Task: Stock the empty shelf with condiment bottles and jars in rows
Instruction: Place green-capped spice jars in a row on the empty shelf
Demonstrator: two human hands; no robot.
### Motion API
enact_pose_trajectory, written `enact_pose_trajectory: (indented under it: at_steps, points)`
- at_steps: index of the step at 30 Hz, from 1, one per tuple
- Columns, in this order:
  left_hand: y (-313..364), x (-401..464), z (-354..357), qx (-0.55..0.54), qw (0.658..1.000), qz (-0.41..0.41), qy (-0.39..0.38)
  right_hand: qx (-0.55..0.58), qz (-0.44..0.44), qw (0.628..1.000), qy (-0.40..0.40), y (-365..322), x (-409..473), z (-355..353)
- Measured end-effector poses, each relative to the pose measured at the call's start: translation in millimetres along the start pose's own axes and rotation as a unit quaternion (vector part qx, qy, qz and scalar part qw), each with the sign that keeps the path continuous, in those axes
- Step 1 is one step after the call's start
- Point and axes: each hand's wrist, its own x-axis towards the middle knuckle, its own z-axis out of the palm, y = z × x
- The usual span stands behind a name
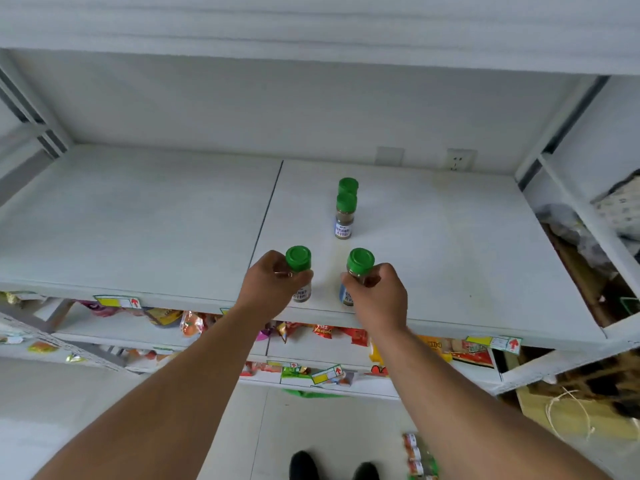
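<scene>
Fingers of left hand [273, 277] and right hand [375, 289] are curled round two green-capped jars [298, 268] [358, 271] near shelf [138, 237] front edge; shelf room left open behind; labels unreadable.

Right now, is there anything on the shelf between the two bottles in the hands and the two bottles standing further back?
No. In the head view, only bare white shelf lies between the held bottles and the back pair.
</scene>
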Motion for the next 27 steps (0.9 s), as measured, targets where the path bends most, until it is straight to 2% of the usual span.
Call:
enact_pose_trajectory:
  at_steps: [7,14,20,22,25,27]
  points:
    - [-11,39,6,-0.004,1.0,0.023,-0.017,0.005,-0.008,0.999,0.038,-11,16,34]
    - [-16,53,12,-0.027,0.998,0.057,-0.032,-0.027,-0.018,0.999,0.042,-6,20,48]
    - [-33,51,13,-0.089,0.99,0.044,-0.1,-0.026,-0.004,1.0,-0.016,5,18,39]
    - [-36,37,11,-0.102,0.992,0.02,-0.077,-0.022,0.006,0.999,-0.022,16,14,32]
    - [-43,3,18,-0.083,0.996,0.032,0.012,0.001,0.028,0.999,-0.024,31,8,16]
    - [-45,-15,31,-0.074,0.996,0.045,-0.006,0.009,0.036,0.999,-0.031,34,6,6]
